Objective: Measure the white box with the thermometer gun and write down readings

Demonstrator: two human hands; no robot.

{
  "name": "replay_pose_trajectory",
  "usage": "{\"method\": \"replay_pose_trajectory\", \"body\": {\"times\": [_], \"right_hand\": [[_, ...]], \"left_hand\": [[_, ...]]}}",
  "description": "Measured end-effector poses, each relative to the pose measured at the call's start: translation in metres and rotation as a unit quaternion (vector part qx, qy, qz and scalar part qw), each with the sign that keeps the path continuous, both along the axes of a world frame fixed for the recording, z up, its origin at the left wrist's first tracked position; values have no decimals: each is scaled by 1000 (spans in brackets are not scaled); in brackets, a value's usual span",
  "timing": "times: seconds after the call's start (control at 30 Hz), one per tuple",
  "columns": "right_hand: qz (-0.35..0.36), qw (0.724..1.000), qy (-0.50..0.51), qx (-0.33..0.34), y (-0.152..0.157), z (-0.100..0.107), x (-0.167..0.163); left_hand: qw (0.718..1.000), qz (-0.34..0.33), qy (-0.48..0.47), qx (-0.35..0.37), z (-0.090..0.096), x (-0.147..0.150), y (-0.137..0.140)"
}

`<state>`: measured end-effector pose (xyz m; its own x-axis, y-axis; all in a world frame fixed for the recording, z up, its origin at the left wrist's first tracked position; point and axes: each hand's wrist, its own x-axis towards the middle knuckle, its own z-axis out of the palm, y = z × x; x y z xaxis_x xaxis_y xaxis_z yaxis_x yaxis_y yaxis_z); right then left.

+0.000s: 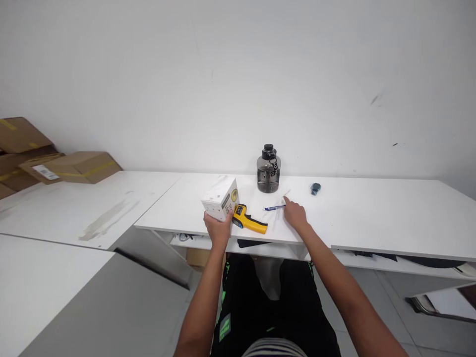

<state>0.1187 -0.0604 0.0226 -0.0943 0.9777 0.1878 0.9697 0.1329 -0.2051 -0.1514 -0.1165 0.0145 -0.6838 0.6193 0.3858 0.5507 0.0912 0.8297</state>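
Note:
My left hand (219, 229) is wrapped round the lower front of a white printed box (218, 198) with a yellow round mark on its side. Against that box lies a yellow and black infrared thermometer (250, 219), its handle towards the right. On the other side, my right hand (295, 214) rests at the table with its fingers curled in. A blue pen (273, 208) sticks out leftward from those fingers, its far end hidden by them. Thin pale strips or marks, too faint to make out, show around the pen.
A grey see-through water bottle (268, 173) stands at the back by the wall. To its right lies a small dark watch-like item (316, 188). Cardboard boxes (84, 166) are piled far left. Under the white tabletop (372, 213) runs a shelf (201, 242) holding several things.

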Motion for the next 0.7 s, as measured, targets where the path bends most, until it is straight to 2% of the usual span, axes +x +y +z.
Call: {"method": "replay_pose_trajectory", "body": {"times": [0.07,0.13,0.17,0.2,0.23,0.27,0.3,0.33,0.37,0.43,0.5,0.6,0.63,0.7], "right_hand": [[5,1000,0,-18,5,-8,16],[37,999,18,-8,6,-16,25],[49,998,30,1,6,-19,27],[56,997,43,10,5,-21,27],[60,996,58,18,4,-23,28],[61,995,74,27,4,-24,28],[60,993,93,37,3,-24,28],[58,990,117,46,2,-24,28],[53,986,149,53,2,-24,28],[26,964,258,60,2,-21,27],[-17,909,410,65,3,-17,24],[-34,807,588,47,4,-8,15],[-17,787,616,32,3,-5,12],[33,772,634,-4,1,-1,4]], "left_hand": [[994,33,85,55,-2,13,-12],[973,11,195,127,-7,36,-32],[956,-37,242,159,-10,51,-44],[932,-114,292,183,-14,66,-55],[900,-214,336,177,-18,82,-66],[858,-311,380,151,-22,98,-74],[821,-374,415,119,-27,113,-79],[805,-397,432,85,-32,126,-82],[805,-394,442,48,-37,137,-83],[826,-340,449,-16,-49,154,-80],[838,-290,458,-58,-58,164,-75],[836,-268,472,-78,-65,169,-70],[835,-269,474,-79,-65,168,-69],[831,-276,479,-69,-64,166,-69]]}}
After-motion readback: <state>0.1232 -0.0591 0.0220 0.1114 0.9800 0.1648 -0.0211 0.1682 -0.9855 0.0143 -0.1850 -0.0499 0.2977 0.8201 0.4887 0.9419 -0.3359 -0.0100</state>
